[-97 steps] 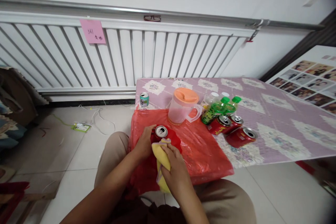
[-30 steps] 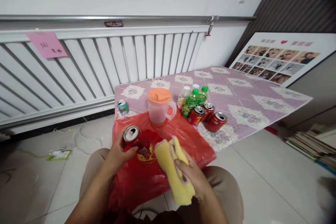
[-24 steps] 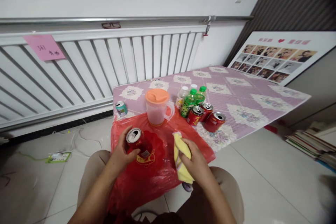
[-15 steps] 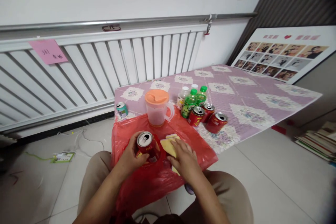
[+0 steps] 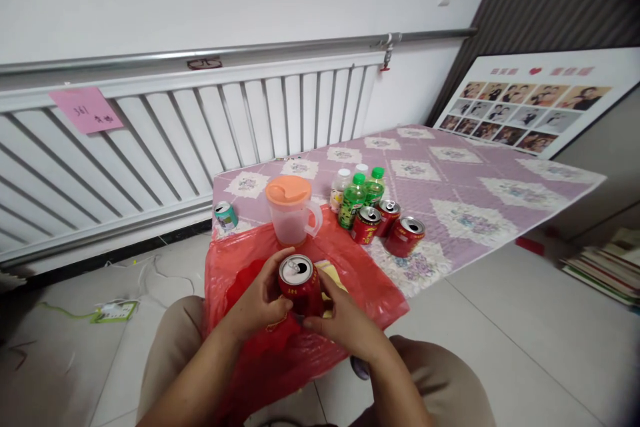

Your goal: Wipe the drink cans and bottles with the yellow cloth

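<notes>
A red drink can (image 5: 303, 287) with an opened top is upright between my two hands, above the red plastic bag (image 5: 280, 373) spread at the table's near edge. My left hand (image 5: 263, 297) wraps round its left side. On the other side my right hand (image 5: 340, 313) closes on the can, its thumb low near the base. A yellow cloth (image 5: 331, 273) shows partly behind the can and my right hand. Just beyond stands a clear plastic jug (image 5: 290, 220) with an orange lid.
Several bottles (image 5: 354, 199) and red cans (image 5: 405, 236) stand right of the jug, on the patterned tablecloth (image 5: 465, 213). A teal can (image 5: 226, 215) is at the left edge. Behind are a radiator (image 5: 240, 113) and a photo board (image 5: 530, 103).
My right hand has left the yellow cloth and closed on the red can. The can has moved right, towards the cloth, in my left hand. The view has shifted slightly.
</notes>
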`<state>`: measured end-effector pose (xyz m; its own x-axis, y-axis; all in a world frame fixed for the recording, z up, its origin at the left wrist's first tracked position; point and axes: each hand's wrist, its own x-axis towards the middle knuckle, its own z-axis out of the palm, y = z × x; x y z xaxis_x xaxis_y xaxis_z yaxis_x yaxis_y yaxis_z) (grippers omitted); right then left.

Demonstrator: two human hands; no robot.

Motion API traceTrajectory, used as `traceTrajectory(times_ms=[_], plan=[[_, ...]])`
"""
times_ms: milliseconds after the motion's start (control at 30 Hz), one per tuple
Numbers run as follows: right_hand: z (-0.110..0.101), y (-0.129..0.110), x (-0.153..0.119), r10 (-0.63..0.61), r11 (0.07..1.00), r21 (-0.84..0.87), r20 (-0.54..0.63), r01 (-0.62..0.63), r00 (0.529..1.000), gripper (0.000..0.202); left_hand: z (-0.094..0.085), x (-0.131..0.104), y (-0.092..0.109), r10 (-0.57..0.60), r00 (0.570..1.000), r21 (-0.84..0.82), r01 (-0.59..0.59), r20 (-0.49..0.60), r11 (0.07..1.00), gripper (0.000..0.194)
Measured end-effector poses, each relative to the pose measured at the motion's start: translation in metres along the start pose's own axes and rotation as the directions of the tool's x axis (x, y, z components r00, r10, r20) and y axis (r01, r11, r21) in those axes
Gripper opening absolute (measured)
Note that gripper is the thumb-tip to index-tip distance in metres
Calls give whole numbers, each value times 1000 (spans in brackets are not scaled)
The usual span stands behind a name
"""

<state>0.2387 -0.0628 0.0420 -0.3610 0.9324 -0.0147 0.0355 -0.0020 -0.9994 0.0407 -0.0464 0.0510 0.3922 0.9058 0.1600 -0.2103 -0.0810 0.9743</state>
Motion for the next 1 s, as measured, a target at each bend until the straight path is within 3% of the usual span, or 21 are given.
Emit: traceTrajectory(times_ms=[167,267,367,600,800,1000], plan=[[-12,16,10,-82,994,-88,-171,67,982,78,10,17,-8,1,997,-54,-5,-73,999,76],[-21,27,16,-184,958,-270,-328,95,927,76,18,28,-12,-21,992,-24,19,-121,1000,72],[-28,34,21,-265,902,-425,-415,72,870,74,27,40,-18,-33,990,-2,33,-138,999,69],[-39,51,25,-371,824,-564,-466,53,803,66,52,64,-36,-30,976,0,31,-218,1000,68],[-58,68,19,-417,773,-631,-433,62,799,68,64,74,-44,-43,975,119,70,-216,990,66],[-72,77,16,-402,779,-627,-480,15,780,63,80,88,-56,-28,982,170,60,-188,984,65]])
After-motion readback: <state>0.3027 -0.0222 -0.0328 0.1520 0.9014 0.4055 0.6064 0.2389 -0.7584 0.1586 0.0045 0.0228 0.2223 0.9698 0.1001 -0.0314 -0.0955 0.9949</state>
